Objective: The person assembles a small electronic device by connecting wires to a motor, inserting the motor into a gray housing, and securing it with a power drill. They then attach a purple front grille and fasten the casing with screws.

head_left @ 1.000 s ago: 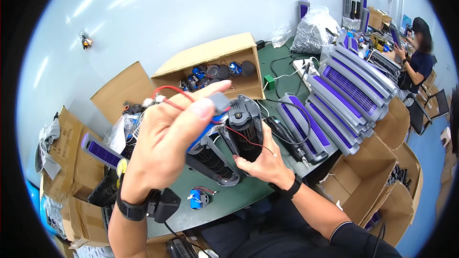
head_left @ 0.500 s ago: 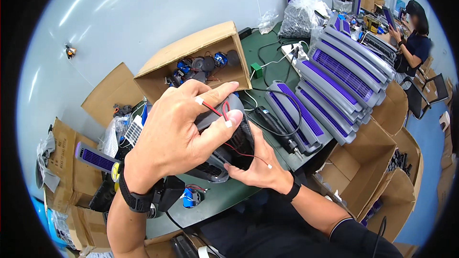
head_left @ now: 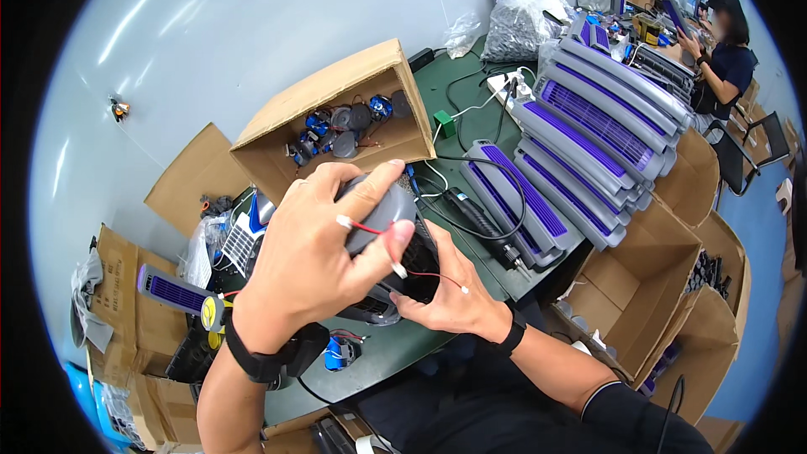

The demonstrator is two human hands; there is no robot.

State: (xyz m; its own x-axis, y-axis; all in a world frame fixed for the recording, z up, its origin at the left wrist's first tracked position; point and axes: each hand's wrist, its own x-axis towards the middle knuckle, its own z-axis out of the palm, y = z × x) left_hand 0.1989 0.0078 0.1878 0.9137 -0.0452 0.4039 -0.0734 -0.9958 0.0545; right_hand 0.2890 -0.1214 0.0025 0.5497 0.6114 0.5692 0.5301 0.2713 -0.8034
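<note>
My left hand (head_left: 307, 240) curves over a grey rounded part (head_left: 395, 206), its thumb and forefinger gripping it. Thin red wires (head_left: 367, 228) with white plugs run across the fingers. Below it, my right hand (head_left: 458, 294) holds a dark grey slatted plastic housing (head_left: 370, 309) from the right, thumb on its rim and fingers behind. The rounded part sits at the housing's upper end; how far it is inserted cannot be seen behind the left hand. On the table beneath lies a small blue motor (head_left: 338, 355) with red wires.
An open cardboard box (head_left: 324, 101) of blue and grey motors stands behind my hands. To the right lie a black electric screwdriver (head_left: 483, 223) with its cable and stacked grey-purple slatted housings (head_left: 593, 130). Cardboard boxes (head_left: 626, 298) flank the table; a person (head_left: 727, 59) sits at the far right.
My left hand has shifted slightly on the grey rounded part, and the red wires lie differently over its fingers. The right hand still grips the housing. The view has moved slightly.
</note>
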